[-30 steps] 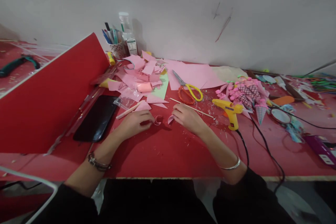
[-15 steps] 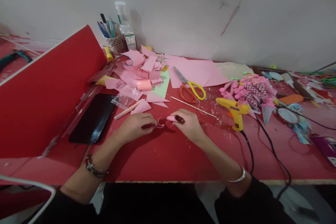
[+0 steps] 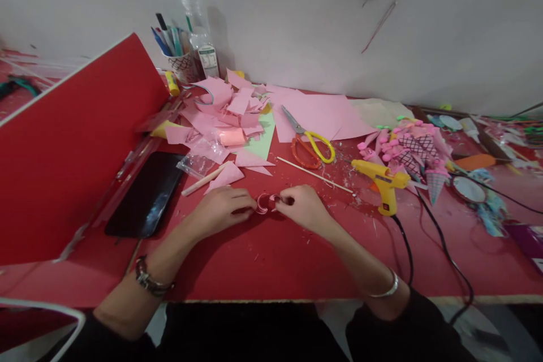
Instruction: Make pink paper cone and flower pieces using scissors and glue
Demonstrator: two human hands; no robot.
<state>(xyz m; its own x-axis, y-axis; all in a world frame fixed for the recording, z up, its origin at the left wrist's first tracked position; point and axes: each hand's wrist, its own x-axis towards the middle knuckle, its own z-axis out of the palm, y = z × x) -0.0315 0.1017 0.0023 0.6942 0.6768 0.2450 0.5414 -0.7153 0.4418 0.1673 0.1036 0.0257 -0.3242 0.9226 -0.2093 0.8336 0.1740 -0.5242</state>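
My left hand (image 3: 224,209) is closed, its fingertips pinching a small curled pink-and-white strip (image 3: 262,207) just above the red table. Facing it, my right hand (image 3: 304,206) grips a small pink paper piece (image 3: 275,198) between thumb and fingers; most of that piece is hidden by the fingers. The strip and the piece are close together, and I cannot tell whether they touch. Behind my hands lie a thin wooden stick (image 3: 314,174) and scissors (image 3: 313,144) with one red and one yellow handle. Pink paper scraps (image 3: 229,174) lie behind my left hand.
A yellow glue gun (image 3: 384,184) with a black cord lies at right, near a pile of pink paper cones (image 3: 418,147). A black phone (image 3: 146,195) and a red board (image 3: 80,153) are at left. A pen cup (image 3: 180,65) and a bottle (image 3: 203,45) stand by the wall.
My right hand has turned the pink piece, so less of it shows, and its fingers have closed in more. The view has shifted slightly.
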